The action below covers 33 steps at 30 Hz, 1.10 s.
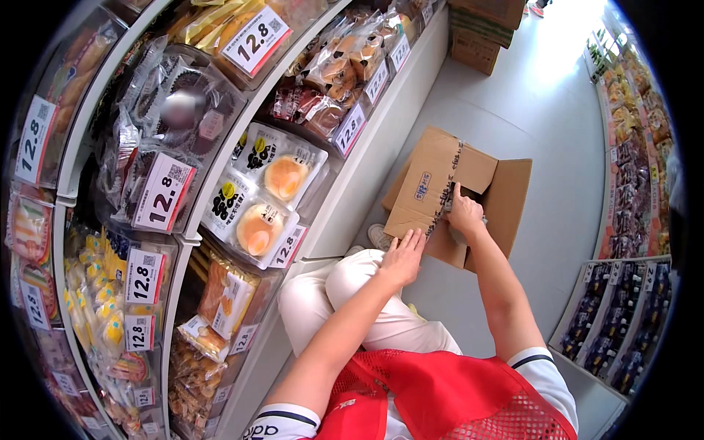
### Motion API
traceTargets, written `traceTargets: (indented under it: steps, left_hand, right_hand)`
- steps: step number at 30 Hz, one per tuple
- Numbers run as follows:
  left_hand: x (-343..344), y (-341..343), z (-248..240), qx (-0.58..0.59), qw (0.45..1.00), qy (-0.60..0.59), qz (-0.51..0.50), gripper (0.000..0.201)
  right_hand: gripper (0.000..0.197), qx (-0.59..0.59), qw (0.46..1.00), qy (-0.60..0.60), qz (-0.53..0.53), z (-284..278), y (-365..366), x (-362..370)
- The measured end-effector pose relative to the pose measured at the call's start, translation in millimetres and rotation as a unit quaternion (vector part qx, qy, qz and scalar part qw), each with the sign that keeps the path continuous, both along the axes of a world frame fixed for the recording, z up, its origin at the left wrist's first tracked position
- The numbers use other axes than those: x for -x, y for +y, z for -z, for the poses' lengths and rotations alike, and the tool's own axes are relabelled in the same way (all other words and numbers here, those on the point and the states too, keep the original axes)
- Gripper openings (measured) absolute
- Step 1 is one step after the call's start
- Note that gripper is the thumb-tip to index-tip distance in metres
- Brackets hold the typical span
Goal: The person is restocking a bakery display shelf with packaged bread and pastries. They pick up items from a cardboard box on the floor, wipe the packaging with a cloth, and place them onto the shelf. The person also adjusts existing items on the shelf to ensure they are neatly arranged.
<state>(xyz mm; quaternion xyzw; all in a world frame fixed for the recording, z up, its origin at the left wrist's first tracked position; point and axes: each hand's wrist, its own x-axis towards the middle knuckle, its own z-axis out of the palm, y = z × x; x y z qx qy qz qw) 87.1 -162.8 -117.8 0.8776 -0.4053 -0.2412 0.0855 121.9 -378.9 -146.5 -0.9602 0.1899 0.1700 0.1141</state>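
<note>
A brown cardboard box [415, 180] sits on the floor ahead of me, with dark printed tape along the edge of its raised flap. My left hand [405, 258] lies flat against the near corner of that flap, fingers stretched out and holding nothing. At the taped edge, my right hand [466, 213] has its index finger extended along the cardboard and its other fingers curled at the flap. Another flap [511, 202] stands open on the right. Beneath my right hand the box's inside is dark, and its contents are mostly hidden.
Close on my left runs a shelf unit [345, 213] of packaged breads, including white bun packs [258, 231], with price tags. More cartons [477, 48] are stacked at the far end. Along the right stand a snack display [631, 161] and a rack of dark packages [609, 323].
</note>
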Motion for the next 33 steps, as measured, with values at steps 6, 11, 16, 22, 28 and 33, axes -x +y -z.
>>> traceTargets:
  steps: [6, 11, 16, 22, 28, 33]
  left_hand:
    - [-8, -4, 7, -0.104, 0.992, 0.073, 0.005, 0.077]
    - [-10, -6, 2, -0.101, 0.991, 0.083, 0.010, 0.083]
    - [-9, -4, -3, -0.082, 0.993, 0.090, -0.008, 0.083]
    - [-3, 4, -6, -0.081, 0.994, 0.067, -0.017, 0.081]
    - [-3, 9, -9, -0.041, 0.997, 0.052, -0.029, 0.068]
    - [-16, 9, 10, 0.165, 0.975, 0.007, -0.150, 0.051]
  right_hand:
    - [0.038, -0.093, 0.967, -0.174, 0.162, -134, -4, 64]
    - [0.035, -0.047, 0.949, -0.049, 0.307, -103, -70, 146]
    - [0.042, -0.253, 0.913, -0.188, 0.261, -86, 4, 133]
    - [0.043, -0.041, 0.986, -0.147, 0.066, -22, 54, 94]
    - [0.052, -0.082, 0.977, -0.170, 0.101, -24, 41, 92]
    - [0.068, -0.110, 0.929, -0.222, 0.275, -9, 25, 119]
